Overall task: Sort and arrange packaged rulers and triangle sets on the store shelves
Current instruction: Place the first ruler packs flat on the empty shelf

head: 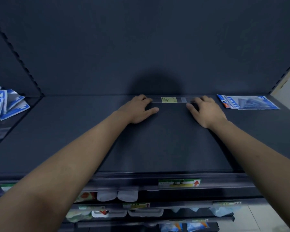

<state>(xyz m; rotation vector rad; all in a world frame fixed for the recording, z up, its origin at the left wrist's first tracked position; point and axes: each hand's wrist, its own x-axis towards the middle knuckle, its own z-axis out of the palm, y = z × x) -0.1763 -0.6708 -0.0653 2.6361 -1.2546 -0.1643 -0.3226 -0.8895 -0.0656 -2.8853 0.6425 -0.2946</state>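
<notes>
**Packaged ruler held at the shelf's back edge**

We have the clear ruler lying lengthwise along the rear of the dark shelf, against the back panel, its yellow label facing up. Our left hand curls its fingers over the ruler's left end, thumb stretched out on the shelf. Our right hand does likewise at the right end. Just beyond the right hand a blue triangle set lies flat, near the ruler's end. In the neighbouring bay to the left, blue-and-white packets are heaped. A price tag sits on the shelf's front rail.
</notes>
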